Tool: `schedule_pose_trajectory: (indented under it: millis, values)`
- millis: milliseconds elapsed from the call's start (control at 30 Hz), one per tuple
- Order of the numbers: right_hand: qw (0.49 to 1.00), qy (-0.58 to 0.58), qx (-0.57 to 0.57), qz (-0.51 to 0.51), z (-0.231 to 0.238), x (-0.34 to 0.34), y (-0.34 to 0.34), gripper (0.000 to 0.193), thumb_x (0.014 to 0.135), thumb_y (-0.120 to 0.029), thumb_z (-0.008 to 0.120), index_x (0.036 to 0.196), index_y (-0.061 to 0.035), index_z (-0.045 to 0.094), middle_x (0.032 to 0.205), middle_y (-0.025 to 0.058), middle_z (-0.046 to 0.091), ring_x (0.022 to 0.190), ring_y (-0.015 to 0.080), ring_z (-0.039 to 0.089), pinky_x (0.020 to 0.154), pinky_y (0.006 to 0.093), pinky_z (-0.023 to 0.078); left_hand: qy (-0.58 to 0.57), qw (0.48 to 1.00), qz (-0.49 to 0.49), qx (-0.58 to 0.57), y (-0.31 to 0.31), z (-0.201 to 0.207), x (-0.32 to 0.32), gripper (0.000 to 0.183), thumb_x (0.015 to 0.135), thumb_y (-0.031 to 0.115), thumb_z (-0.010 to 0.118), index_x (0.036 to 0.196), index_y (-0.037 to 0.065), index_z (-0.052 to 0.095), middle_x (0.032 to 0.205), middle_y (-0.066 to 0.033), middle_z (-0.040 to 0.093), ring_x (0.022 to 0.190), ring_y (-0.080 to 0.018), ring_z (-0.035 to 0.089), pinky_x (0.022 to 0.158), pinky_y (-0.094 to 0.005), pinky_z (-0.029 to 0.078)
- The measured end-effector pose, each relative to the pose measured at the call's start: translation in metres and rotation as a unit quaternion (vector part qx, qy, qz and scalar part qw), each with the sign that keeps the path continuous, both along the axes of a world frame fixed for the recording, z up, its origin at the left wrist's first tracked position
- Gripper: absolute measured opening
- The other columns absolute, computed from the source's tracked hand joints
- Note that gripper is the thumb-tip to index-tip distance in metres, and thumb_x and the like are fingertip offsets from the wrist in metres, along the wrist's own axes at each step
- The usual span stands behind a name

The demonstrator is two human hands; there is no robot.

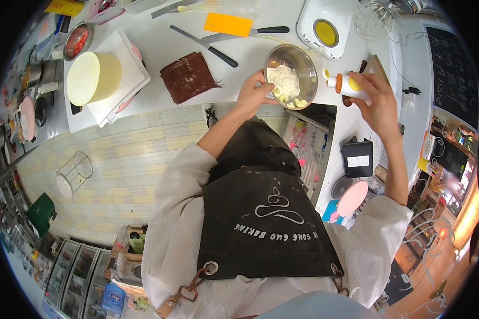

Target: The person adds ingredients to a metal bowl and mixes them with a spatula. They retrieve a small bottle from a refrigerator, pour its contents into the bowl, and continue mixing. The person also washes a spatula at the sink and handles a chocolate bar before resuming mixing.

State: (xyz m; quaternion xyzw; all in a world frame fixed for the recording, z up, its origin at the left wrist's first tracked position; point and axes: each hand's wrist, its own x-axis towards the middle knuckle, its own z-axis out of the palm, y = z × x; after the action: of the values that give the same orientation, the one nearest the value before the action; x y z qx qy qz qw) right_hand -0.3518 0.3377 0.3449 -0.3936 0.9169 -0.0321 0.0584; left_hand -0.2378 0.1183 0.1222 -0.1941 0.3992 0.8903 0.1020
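My left hand [250,94] grips the near left rim of a metal mixing bowl [308,69], its thumb lying over the edge. Inside the bowl is a mass of pale white cream [283,81], with yellowish dabs on the wall nearest me. To the right of the bowl, my right hand [377,100] is closed around a small white squeeze bottle [350,87] with an orange collar. The bottle is tipped on its side, nozzle toward the bowl and apart from it, with its flip cap up. No stream from the nozzle can be made out.
A tall pale-yellow cake [97,78] stands on a white board [134,85] at the left. Nearby lie a folded brown cloth [189,77], a black-handled knife [221,56] and an orange scraper [228,24]. A white appliance [307,27] and a wire whisk [373,20] are behind the bowl.
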Motion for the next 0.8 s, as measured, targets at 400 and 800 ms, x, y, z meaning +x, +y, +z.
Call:
schedule_pose_trajectory:
  millis: [400,800]
  values:
    - [0.993,-0.006,-0.001,0.122,0.113,-0.004,-0.038,0.057,0.062,0.005,0.076,0.116,-0.0076,0.066,0.106,0.0098,0.065,0.091,0.0316,0.063,0.079,0.0391,0.051,0.084,0.996,0.016,-0.002,-0.039,0.177,0.039,0.005,0.093,0.003,0.054,0.092,-0.002,0.054,0.123,-0.0153,0.058,0.107,-0.0280,0.064,0.074,-0.0419,0.064]
    - [0.969,0.093,0.027,0.227,0.129,0.018,-0.048,0.050,0.062,-0.003,0.078,0.111,-0.0054,0.067,0.106,0.0105,0.069,0.093,0.0297,0.063,0.084,0.0396,0.049,0.107,0.994,-0.006,0.036,-0.044,0.215,0.068,0.004,0.092,0.001,0.056,0.091,-0.001,0.053,0.132,-0.0134,0.051,0.112,-0.0286,0.061,0.072,-0.0378,0.064]
